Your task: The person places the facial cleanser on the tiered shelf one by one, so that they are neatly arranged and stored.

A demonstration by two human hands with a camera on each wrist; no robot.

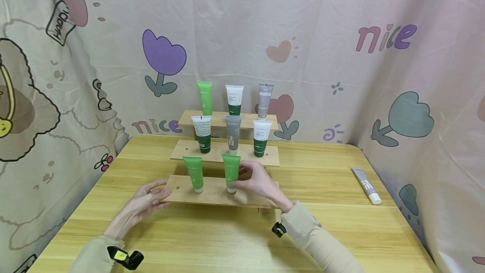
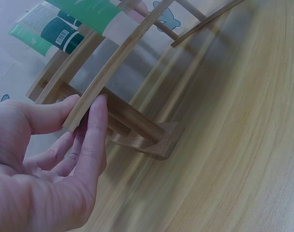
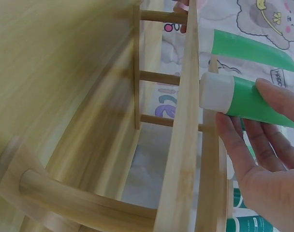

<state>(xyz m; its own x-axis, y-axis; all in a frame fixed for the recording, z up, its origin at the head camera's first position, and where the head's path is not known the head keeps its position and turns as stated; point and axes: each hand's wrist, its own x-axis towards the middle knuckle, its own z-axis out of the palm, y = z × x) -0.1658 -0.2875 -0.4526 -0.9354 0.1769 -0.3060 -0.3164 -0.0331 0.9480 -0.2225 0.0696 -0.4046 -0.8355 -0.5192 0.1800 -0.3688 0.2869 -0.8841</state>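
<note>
A three-tier wooden display rack (image 1: pixel 214 197) holds squeeze tubes standing on their caps. My left hand (image 1: pixel 145 201) pinches the left end of the lowest board between thumb and fingers; the left wrist view shows the board's edge (image 2: pixel 115 67) in that grip. With thumb and fingertips, my right hand (image 1: pixel 257 180) holds a green tube (image 1: pixel 231 167) upright at the middle of the lowest board. In the right wrist view its white cap (image 3: pixel 215 92) is at the board's surface; exact contact is unclear. Another green tube (image 1: pixel 195 174) stands to its left.
Middle board (image 1: pixel 178 150): a white-and-green tube (image 1: pixel 202 132), a grey tube (image 1: pixel 233 134) and another white-and-green tube (image 1: pixel 261 136). Top board (image 1: pixel 189 118): green (image 1: pixel 205 98), white-and-green (image 1: pixel 234 98) and grey (image 1: pixel 265 100) tubes. One grey tube (image 1: pixel 366 185) lies on the table's right side. Printed curtains hang behind.
</note>
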